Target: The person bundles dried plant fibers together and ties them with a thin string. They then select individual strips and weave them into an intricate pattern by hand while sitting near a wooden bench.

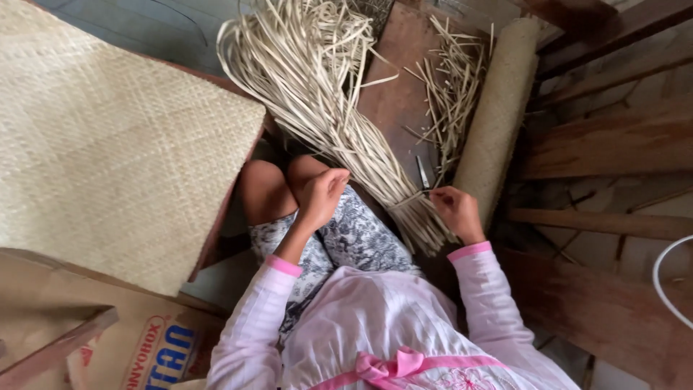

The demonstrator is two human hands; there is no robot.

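Right hand (456, 211) grips the tied end of the dried reed bundle (339, 123); left hand (323, 193) is loosely curled, pinching a strand, scissors (423, 173) nearby.

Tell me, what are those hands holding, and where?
The right hand grips the straw bundle at its tied end, near the band. The left hand is curled just beside the bundle; whether it holds a strand cannot be told.

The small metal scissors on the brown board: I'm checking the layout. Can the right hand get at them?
Probably yes. The small metal scissors lie just beyond the right hand, beside the tied bundle of pale straw strips, with nothing covering them.
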